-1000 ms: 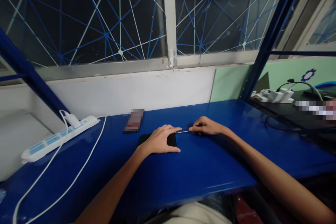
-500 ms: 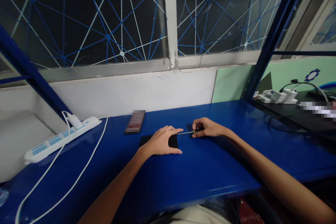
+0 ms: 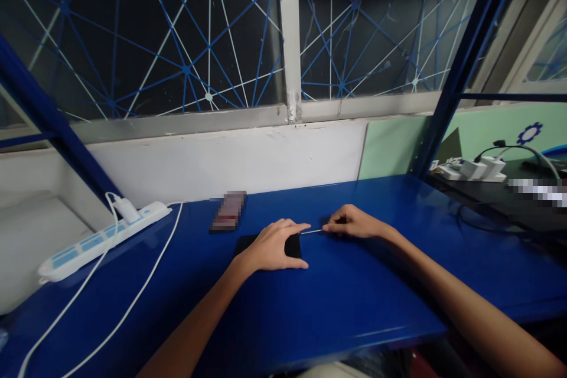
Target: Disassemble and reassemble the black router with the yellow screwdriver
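A black phone (image 3: pixel 291 246) lies flat on the blue table (image 3: pixel 336 301), mostly under my left hand (image 3: pixel 271 245). That hand presses down on it with fingers stretched flat, index finger pointing right. My right hand (image 3: pixel 352 222) is closed in a pinch on a small screwdriver (image 3: pixel 312 231). Its thin metal shaft runs left to the phone's right edge, by my left index fingertip. The handle is hidden inside my fingers.
A second phone (image 3: pixel 228 211) lies just behind, near the white wall. A white power strip (image 3: pixel 95 240) with a plugged charger and white cables (image 3: pixel 128 307) lies at the left. White adapters and dark cables (image 3: pixel 476 168) sit on a black surface at the right.
My right hand has turned slightly on the screwdriver, so its yellow-and-black handle no longer shows. My left hand stays on the phone. The view has shifted a little.
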The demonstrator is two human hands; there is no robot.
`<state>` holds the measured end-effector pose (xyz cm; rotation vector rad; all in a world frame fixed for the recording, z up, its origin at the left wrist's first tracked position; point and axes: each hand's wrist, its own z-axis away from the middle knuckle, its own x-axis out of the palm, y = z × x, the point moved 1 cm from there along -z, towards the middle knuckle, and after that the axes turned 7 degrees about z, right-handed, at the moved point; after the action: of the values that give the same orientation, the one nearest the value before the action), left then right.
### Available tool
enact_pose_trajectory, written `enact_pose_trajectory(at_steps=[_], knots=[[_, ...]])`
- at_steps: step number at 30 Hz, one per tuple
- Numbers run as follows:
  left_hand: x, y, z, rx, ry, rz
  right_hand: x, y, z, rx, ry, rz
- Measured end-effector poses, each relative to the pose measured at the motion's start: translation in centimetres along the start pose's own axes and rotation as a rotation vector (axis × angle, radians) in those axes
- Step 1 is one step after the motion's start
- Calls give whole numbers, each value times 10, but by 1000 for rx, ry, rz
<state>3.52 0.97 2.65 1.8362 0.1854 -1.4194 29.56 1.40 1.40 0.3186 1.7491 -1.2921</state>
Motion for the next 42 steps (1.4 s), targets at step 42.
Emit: enact_pose_trajectory(at_steps=[42], knots=[[1,2,3,-49,57,3,-28,18,10,139,58,145]])
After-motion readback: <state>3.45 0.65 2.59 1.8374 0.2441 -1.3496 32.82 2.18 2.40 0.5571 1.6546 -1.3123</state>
